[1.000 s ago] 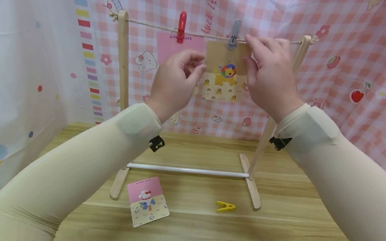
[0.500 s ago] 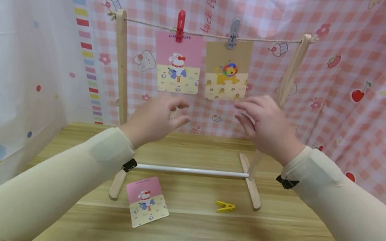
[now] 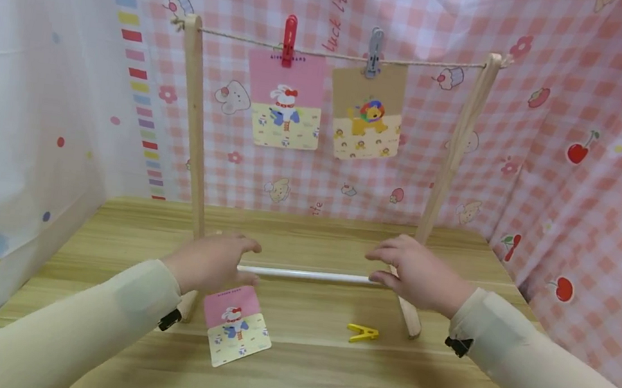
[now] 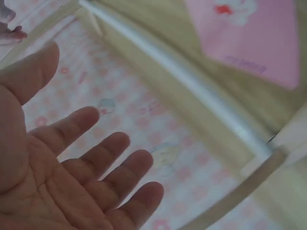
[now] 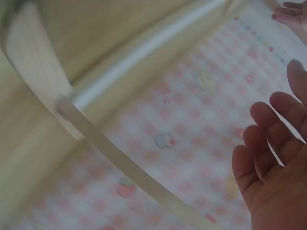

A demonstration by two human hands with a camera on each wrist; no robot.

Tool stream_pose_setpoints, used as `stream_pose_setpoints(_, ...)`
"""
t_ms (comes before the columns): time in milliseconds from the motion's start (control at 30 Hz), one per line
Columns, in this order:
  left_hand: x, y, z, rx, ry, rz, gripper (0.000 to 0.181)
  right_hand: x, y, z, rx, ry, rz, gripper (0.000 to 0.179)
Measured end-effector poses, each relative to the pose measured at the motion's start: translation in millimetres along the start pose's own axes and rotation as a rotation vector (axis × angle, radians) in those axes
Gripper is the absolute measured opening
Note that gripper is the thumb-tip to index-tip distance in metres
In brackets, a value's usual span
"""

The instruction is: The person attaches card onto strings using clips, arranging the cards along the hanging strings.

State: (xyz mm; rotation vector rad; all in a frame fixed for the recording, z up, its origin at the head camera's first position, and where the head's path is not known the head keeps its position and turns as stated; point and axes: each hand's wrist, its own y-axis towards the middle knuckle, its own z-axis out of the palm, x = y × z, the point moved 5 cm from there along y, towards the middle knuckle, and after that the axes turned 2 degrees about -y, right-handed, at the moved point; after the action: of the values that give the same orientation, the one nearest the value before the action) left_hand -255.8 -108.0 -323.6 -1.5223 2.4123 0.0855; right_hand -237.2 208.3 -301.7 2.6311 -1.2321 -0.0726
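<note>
My left hand [image 3: 211, 261] hovers just above the upper edge of a pink and yellow card [image 3: 238, 334] on the table, fingers relaxed and holding nothing. To the right, my right hand [image 3: 415, 271] is in front of the stand's right post, also holding nothing; a yellow clothespin [image 3: 362, 334] lies below it on the table. In both wrist views the fingers are spread. On the rope [image 3: 328, 54] hang two cards: a pink one [image 3: 286, 97] under a red clothespin [image 3: 289, 41], and a brown one with a lion [image 3: 366, 111] under a grey clothespin [image 3: 374, 53].
The rope runs between two wooden posts [image 3: 196, 109], joined low down by a white rod [image 3: 307, 275]. A pink checked curtain [image 3: 324, 183] hangs behind the wooden table [image 3: 311, 382], and a white patterned curtain [image 3: 38, 89] is on the left.
Both hands have come down from the hanging cards toward the table and drawn apart, the right one leaving the lion card. The cards and the yellow clothespin on the table stay put.
</note>
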Motion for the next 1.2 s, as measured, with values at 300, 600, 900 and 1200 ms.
stream_pose_setpoints(300,17.2,-12.8,38.0,0.135,-0.055,-0.068,0.072,0,-14.0,52,0.18,0.059,-0.015,0.042)
stream_pose_setpoints(600,26.3,-14.2,65.9,0.197,0.0,-0.066,0.077,-4,-25.6,95,0.304,0.023,-0.044,0.058)
stream_pose_setpoints(900,26.8,-16.3,74.7,0.184,0.009,-0.083,0.078,-5,-26.8,112,0.358,0.164,-0.017,0.032)
stream_pose_setpoints(1200,25.3,-8.8,81.5,0.169,0.122,-0.06,0.073,0,-24.6,112,0.325,0.144,-0.021,0.021)
